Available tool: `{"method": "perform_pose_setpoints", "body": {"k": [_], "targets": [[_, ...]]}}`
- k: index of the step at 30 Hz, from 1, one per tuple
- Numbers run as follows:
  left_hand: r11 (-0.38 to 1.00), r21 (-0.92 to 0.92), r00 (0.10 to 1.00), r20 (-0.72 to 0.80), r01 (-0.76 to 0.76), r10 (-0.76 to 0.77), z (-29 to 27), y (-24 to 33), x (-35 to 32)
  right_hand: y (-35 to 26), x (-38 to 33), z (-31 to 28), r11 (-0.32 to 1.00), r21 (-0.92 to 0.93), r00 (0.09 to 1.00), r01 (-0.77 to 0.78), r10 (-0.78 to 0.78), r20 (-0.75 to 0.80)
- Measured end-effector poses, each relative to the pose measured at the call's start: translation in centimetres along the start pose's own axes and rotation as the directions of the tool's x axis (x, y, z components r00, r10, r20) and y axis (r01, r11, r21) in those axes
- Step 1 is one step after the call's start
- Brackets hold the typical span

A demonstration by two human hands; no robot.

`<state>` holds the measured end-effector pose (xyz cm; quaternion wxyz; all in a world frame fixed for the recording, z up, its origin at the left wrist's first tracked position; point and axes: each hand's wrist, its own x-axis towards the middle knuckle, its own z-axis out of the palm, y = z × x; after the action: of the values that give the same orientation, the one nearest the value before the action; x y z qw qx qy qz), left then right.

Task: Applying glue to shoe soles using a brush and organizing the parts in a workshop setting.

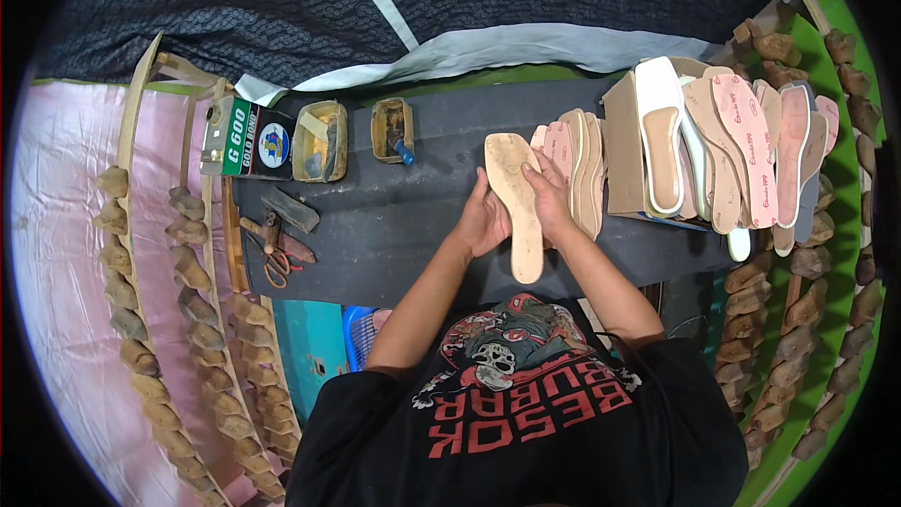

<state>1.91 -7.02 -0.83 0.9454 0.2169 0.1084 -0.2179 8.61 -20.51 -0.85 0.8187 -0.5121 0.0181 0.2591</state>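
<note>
A tan shoe insole point(511, 178) is held upright in front of me, its broad end pointing away and its narrow end toward my body. My left hand point(482, 221) grips its left edge, with the fingers partly hidden behind it. On the other side, my right hand point(550, 195) holds the right edge, the thumb and fingers near the broad part. Just beyond the right hand stands a stack of pink and tan insoles point(589, 164) on the dark work table point(404, 225).
At the right, a cardboard box point(620, 150) is packed with white, tan and pink insoles point(746, 141). Toward the left lie scissors point(277, 268), a hammer point(270, 233), a can point(246, 139) and two tubs, one a yellowish tub point(320, 169). Racks of wooden shoe lasts point(192, 268) flank both sides.
</note>
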Motion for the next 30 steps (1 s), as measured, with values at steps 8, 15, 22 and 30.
{"method": "perform_pose_setpoints", "body": {"k": [8,15,22,30], "targets": [[0.985,-0.075,0.973,-0.185,-0.153,0.137,-2.6,0.1,-2.5,2.4,0.2,4.0,0.957,-0.249,0.983,0.149,-0.171,-0.067],[0.946,-0.281,0.985,0.022,-0.161,0.174,-6.3,0.4,-7.1,3.9,1.5,6.1,0.956,-0.295,0.999,0.008,0.003,0.036],[0.939,-0.302,0.974,0.103,-0.165,0.204,-9.2,0.7,-10.7,5.0,3.4,11.1,0.573,-0.732,0.929,0.369,-0.213,0.301],[0.936,-0.254,0.969,-0.016,-0.243,0.248,-11.6,1.4,-12.4,5.4,6.4,15.0,0.404,-0.758,0.858,0.512,-0.194,0.476]]}}
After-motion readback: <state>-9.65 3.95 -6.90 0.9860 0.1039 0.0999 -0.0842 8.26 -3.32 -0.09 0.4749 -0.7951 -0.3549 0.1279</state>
